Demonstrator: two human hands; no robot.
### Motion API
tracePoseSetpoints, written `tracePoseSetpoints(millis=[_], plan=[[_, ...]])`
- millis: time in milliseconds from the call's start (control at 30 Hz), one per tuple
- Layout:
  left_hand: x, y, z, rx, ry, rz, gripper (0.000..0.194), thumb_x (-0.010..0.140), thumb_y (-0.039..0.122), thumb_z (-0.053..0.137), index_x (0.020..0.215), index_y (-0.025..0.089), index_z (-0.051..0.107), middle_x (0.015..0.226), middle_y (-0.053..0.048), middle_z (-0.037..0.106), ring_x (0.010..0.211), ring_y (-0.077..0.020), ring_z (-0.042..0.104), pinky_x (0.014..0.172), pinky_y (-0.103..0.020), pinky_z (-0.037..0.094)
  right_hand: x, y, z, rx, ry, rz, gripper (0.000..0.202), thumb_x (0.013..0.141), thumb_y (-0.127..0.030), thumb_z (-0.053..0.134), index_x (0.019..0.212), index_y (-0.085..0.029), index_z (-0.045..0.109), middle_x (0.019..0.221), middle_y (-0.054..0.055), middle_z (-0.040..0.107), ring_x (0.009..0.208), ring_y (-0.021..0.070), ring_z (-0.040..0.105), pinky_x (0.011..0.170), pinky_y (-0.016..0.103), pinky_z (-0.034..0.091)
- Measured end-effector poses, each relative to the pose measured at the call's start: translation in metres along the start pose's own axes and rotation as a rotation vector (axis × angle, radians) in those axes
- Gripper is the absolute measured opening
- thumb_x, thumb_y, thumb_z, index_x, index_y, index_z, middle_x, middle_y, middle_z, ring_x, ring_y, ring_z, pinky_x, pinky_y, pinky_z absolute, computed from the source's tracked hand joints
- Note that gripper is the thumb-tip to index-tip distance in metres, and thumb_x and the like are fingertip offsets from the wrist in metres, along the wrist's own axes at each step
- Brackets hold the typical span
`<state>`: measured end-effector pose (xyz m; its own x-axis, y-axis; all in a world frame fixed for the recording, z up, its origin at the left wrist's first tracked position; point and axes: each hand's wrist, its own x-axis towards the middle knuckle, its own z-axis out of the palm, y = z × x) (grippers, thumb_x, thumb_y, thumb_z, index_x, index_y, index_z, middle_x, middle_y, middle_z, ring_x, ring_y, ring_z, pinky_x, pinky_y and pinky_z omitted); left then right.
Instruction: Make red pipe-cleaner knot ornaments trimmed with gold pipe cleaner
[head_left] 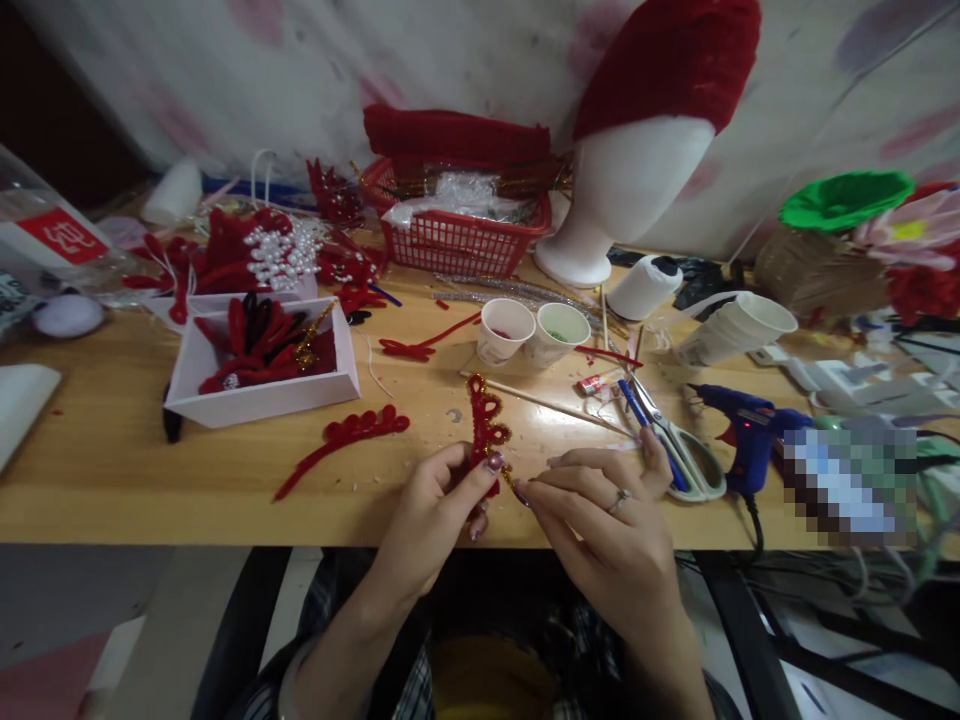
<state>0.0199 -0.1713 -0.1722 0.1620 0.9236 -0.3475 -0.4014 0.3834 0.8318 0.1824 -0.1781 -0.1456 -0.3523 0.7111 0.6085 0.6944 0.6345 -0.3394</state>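
Note:
My left hand (442, 510) pinches a red fuzzy pipe-cleaner piece (480, 415) near its lower end. Gold tinsel edges the scalloped loops along its right side. With fingertips closed, my right hand (611, 515) grips the end of a thin gold tinsel stem (508, 473) that runs from the red piece. A second scalloped red pipe-cleaner piece (367, 428), without gold edging, lies on the table left of my hands. Just beyond the held piece lies a thin wooden stick (555, 402).
Two paper cups (506, 330) stand behind my hands. Scissors (697, 465), a blue pen and a blue glue gun (750, 425) lie to the right. A white box (262, 400) of red pieces sits left. At the back are a red basket (461, 245) and a white foam head (630, 190).

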Motion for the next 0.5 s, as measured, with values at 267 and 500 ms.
tracePoseSetpoints(millis=[267, 500], plan=[[-0.0008, -0.0031, 0.0045, 0.051, 0.003, -0.008, 0.032, 0.081, 0.046, 0.069, 0.076, 0.018, 0.055, 0.059, 0.008, 0.045, 0.043, -0.0041, 0.037, 0.038, -0.016, 0.029, 0.0010, -0.0035, 0.0018, -0.008, -0.050, -0.020, 0.018, 0.090, -0.010, 0.063, 0.091, -0.026, 0.070, 0.081, -0.006, 0.075, 0.086, 0.0185, 0.066, 0.116, 0.057, 0.007], [-0.0057, -0.0048, -0.0019, 0.091, -0.115, -0.083, 0.025, 0.092, 0.044, 0.054, 0.084, 0.020, 0.053, 0.065, 0.007, 0.042, 0.049, -0.0052, 0.031, 0.041, -0.015, 0.022, -0.0008, -0.0016, -0.0007, -0.011, -0.081, 0.015, 0.022, 0.093, -0.007, 0.058, 0.095, -0.026, 0.069, 0.083, -0.005, 0.073, 0.088, 0.0162, 0.065, 0.117, 0.056, 0.008]])
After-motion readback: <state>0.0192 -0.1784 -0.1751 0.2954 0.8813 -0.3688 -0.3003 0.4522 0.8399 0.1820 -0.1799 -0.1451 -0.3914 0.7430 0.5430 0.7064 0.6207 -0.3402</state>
